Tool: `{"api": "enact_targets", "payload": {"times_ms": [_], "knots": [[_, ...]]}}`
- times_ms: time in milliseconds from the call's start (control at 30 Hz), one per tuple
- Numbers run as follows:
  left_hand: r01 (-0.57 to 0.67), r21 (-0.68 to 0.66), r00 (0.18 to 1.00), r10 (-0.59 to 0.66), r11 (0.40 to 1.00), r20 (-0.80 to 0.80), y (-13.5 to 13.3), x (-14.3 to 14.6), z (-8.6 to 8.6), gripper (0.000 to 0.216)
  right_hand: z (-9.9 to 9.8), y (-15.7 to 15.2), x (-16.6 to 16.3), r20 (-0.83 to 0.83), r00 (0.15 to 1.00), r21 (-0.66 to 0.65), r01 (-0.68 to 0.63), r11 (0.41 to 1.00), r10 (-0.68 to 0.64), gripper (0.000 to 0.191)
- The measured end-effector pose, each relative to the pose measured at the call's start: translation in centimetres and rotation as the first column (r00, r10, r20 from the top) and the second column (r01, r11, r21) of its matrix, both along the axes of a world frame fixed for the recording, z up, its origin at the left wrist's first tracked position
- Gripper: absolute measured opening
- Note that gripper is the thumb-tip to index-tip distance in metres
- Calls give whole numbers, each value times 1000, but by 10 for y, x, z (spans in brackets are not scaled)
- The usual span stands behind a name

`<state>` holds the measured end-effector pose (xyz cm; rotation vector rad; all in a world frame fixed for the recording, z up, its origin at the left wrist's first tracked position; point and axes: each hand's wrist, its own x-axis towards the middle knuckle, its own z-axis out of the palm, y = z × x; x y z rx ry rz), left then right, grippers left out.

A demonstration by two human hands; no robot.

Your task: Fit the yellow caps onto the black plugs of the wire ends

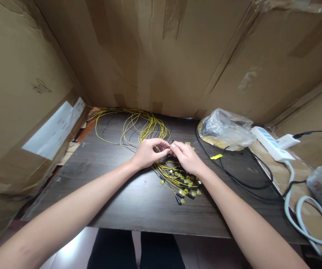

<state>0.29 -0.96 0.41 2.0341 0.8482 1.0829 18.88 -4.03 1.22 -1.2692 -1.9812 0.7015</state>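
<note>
My left hand [151,152] and my right hand [186,156] meet over the middle of the table, their thumbs and forefingers pinched together. Between the fingertips shows a small dark wire end, mostly hidden by the fingers. Thin yellow and black wires [152,129] lie in loose loops behind the left hand and run beneath both hands. In front of the right hand these wires fan out into a bunch of black connectors with clear yellow tabs [181,192].
Cardboard walls enclose the dark table [121,201]. A clear plastic bag [225,127] lies at the back right, near black cables [241,183] with a yellow tag [216,156]. Beyond it are a white power strip [272,144] and its coiled white cord [297,213].
</note>
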Motion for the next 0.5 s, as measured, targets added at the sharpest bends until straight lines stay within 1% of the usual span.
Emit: {"api": "enact_targets", "payload": {"times_ms": [67, 133, 233, 300, 433, 500], "knots": [[-10, -17, 1000, 10, 1000, 1, 0, 0, 0, 12, 1, 0, 0, 17, 1000, 26, 15, 1000, -15, 32], [-15, -41, 1000, 15, 999, 6, 1, 0, 1, 13, 2, -1, 1, 7, 1000, 43, 26, 999, -26, 24], [-10, -60, 1000, 11, 998, 14, 1, 0, 0, 16, 3, -1, 1, -23, 999, 33, 29, 999, -28, 15], [-5, -53, 1000, 6, 999, 17, 1, 0, 0, 15, 4, -1, 1, -14, 1000, 21, 22, 1000, -22, 19], [-1, -9, 1000, 1, 1000, -4, 0, 0, 0, 12, 3, -1, 0, 4, 1000, -9, 1, 1000, -1, 34], [-3, 2, 1000, 3, 1000, -18, 0, 0, 0, 12, 3, -1, 0, 5, 1000, -8, 8, 1000, -8, 35]]}}
